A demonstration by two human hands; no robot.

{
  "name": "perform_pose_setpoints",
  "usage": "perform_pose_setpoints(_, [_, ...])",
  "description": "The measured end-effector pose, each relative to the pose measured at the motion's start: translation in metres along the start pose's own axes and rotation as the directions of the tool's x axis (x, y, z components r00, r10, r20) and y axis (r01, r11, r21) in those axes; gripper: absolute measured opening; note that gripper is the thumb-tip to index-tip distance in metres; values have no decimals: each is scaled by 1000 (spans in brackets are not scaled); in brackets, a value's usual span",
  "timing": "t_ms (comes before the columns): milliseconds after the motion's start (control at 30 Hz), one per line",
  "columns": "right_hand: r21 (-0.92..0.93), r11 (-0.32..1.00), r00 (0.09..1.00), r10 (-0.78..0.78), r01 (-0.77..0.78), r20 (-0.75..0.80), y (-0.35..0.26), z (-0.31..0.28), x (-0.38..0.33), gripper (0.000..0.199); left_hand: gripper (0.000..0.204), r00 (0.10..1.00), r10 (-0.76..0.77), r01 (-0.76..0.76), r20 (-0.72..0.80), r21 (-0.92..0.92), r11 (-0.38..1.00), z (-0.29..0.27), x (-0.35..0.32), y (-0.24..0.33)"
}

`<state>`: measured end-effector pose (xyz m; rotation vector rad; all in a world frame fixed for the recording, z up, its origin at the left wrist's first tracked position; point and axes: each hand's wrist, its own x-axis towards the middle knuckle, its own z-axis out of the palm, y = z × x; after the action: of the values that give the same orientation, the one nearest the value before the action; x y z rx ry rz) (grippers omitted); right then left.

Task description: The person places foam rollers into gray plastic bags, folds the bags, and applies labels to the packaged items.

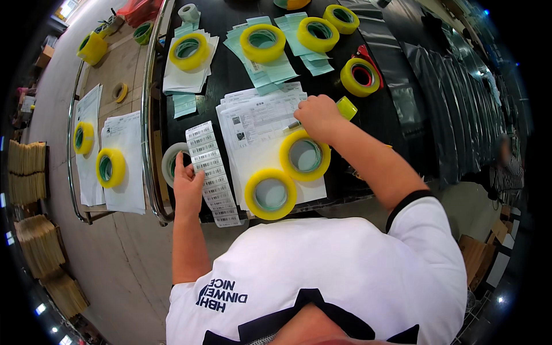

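My left hand (188, 187) is at the left edge of a long strip of white barcode labels (208, 158), its thumb and finger closed on the edge. Partly behind that hand lies a pale roll (169, 165) with a grey-green core. My right hand (319, 118) is closed around a slim pen (292, 125), its tip over the printed sheets (253, 118). Two rolls of yellow tape, one nearer (251, 195) and one farther (324, 156), sit on the lower part of those sheets. A yellow piece (347, 108) shows beside my right wrist.
More yellow tape rolls (280, 43) weigh down green and white slips along the table's far side. A red-handled tape dispenser (375, 68) stands right of them. Black plastic sheeting (454, 98) covers the right side. A metal-railed cart (150, 115) adjoins the table at left.
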<state>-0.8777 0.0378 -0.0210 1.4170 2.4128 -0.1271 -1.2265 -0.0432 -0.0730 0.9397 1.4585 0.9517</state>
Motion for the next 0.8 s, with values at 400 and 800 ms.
perform_pose_setpoints(400, [884, 361, 830, 361, 297, -426, 30, -29, 29, 25, 73, 998, 42, -53, -55, -212, 976, -11, -6, 4])
perform_pose_setpoints(800, [828, -518, 968, 225, 215, -110, -20, 59, -34, 35, 36, 992, 71, -90, -104, -190, 978, -33, 14, -22])
